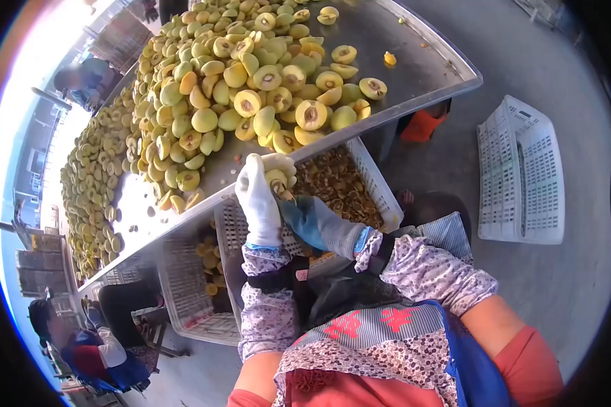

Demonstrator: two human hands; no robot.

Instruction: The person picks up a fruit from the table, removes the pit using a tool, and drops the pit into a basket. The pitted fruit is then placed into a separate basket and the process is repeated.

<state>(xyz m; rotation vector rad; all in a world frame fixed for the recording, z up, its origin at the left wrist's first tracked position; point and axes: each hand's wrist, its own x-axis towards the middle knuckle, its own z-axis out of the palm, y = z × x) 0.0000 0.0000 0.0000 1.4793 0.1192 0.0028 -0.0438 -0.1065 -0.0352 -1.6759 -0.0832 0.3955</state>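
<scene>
My left hand (258, 200), in a white glove, is closed round a halved yellow-green fruit (277, 179) just past the near edge of the metal table (414, 88). From the right, my right hand (312, 222), in a blue and grey glove, reaches the underside of that fruit with its fingers drawn together; what they hold, if anything, is hidden. Halved fruits (248, 102) with brown centres lie heaped on the table beyond both hands. Beneath them, a white crate (380, 186) holds many small brown pieces (332, 178).
Another crate (187, 298) with fruit halves stands below the table at the left. An empty white crate (523, 173) is on the floor at the right. One person (98, 353) sits at the lower left, another (88, 81) is at the upper left.
</scene>
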